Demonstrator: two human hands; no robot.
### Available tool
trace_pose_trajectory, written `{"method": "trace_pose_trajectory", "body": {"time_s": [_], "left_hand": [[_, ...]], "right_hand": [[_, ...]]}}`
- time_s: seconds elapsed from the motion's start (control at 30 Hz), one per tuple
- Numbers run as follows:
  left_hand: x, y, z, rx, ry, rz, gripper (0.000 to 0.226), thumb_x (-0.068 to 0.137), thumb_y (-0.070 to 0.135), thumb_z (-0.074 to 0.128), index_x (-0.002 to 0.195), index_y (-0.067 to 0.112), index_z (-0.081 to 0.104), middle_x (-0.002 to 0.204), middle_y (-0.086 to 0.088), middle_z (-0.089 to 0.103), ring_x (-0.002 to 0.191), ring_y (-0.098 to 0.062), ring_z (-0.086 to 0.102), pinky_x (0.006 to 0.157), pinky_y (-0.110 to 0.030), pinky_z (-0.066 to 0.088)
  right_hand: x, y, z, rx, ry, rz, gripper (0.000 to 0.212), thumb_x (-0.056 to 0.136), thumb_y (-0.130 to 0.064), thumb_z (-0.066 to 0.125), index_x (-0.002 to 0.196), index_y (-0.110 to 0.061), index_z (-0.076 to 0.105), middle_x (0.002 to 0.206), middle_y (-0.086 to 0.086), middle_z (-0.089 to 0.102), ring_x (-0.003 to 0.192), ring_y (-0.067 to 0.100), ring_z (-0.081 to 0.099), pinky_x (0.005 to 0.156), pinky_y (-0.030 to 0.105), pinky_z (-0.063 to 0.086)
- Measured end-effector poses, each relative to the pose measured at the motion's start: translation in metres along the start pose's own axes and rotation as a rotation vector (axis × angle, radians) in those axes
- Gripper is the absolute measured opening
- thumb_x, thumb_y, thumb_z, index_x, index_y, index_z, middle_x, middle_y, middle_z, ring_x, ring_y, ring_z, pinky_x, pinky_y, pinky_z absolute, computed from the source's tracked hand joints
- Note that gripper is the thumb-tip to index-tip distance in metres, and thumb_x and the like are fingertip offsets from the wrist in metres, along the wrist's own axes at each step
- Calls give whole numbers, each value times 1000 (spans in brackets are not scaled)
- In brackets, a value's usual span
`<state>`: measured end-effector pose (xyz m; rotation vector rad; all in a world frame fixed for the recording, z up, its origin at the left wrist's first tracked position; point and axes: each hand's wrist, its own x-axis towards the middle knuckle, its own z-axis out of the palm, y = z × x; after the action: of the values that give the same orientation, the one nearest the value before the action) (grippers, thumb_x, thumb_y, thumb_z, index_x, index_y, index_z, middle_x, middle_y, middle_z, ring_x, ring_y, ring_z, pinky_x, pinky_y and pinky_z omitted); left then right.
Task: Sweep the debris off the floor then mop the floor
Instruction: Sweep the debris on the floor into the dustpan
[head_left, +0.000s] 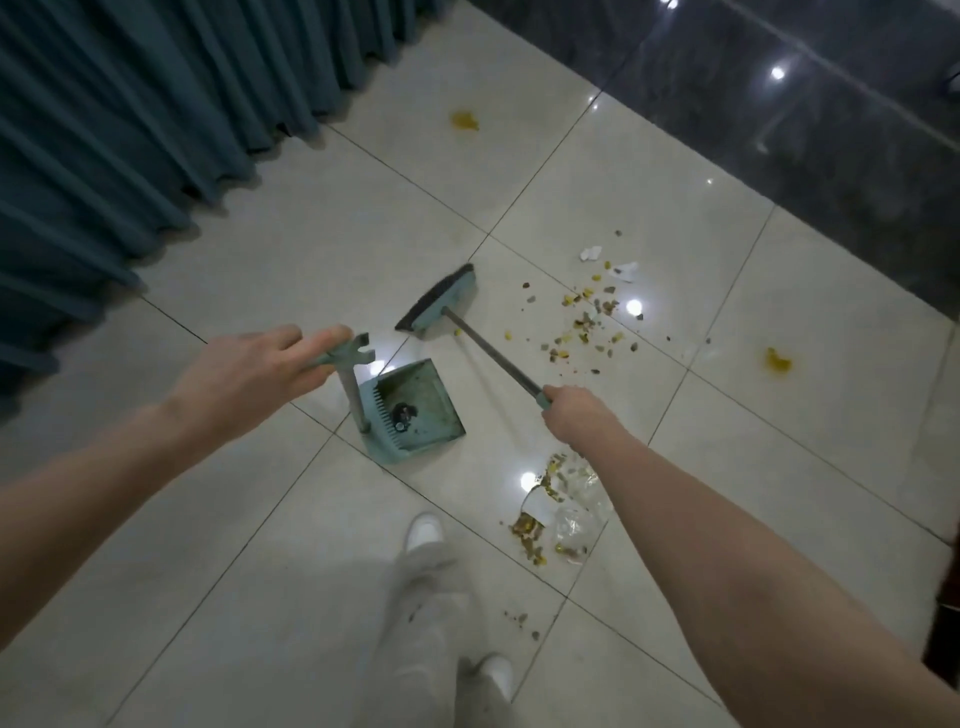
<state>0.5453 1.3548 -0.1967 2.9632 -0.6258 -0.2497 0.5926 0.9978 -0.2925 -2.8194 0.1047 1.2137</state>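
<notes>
Broom, dustpan: one each; two stains

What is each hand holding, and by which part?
Left hand holds the dustpan by the top of its upright handle; right hand grips the broom at its handle's end.

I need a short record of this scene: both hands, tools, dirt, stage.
left hand: holds dustpan by its upright handle's top
right hand: grips broom at the handle's end
broom head: on the tiles, between dustpan and debris
dustpan: on the tiles, some dark dirt inside
debris: scattered right of broom head; second pile by the right forearm
yellow stains: two, apart from the piles
stage: sweeping unfinished; stains not mopped
</notes>
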Motion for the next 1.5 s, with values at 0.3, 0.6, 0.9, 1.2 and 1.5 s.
{"method": "trace_pose_trajectory", "body": {"time_s": [0.3, 0.6, 0.9, 1.2, 1.5], "left_hand": [[18, 35, -12, -2, -39, -70, 45, 95, 37, 48, 138, 29, 38, 91, -6, 57, 53, -22, 47, 47, -31, 45], [3, 109, -16, 74, 43, 41, 44, 92, 43, 43, 133, 29, 40, 90, -8, 62, 48, -24, 51, 40, -24, 37], [-1, 160, -14, 110, 41, 39, 44, 94, 40, 47, 135, 28, 39, 90, -10, 61, 49, -28, 53, 40, -28, 38], [27, 155, -21, 98, 32, 111, 48, 92, 45, 40, 137, 27, 40, 90, -10, 63, 42, -20, 47, 36, -20, 30], [92, 96, -39, 59, 8, 136, 48, 93, 43, 46, 139, 29, 39, 106, -10, 64, 63, -34, 63, 48, -32, 43]], "right_hand": [[-84, 119, 60, 177, -59, 200, 37, 97, -20, 39, 131, -30, 48, 83, 2, 49, 65, 18, 52, 60, 34, 49], [-198, 233, 134, 204, -90, 301, 32, 96, -24, 40, 126, -30, 49, 85, -1, 49, 75, 21, 54, 64, 33, 49], [-299, 305, 206, 239, -113, 398, 45, 96, -27, 43, 141, -33, 42, 117, 6, 62, 101, 25, 62, 81, 31, 51], [-286, 297, 156, 298, -29, 352, 44, 97, -33, 47, 141, -36, 45, 115, 8, 64, 100, 27, 62, 79, 30, 49], [-191, 201, 44, 381, 67, 279, 36, 98, -31, 45, 134, -36, 49, 101, 5, 60, 84, 26, 60, 59, 32, 48]]}}
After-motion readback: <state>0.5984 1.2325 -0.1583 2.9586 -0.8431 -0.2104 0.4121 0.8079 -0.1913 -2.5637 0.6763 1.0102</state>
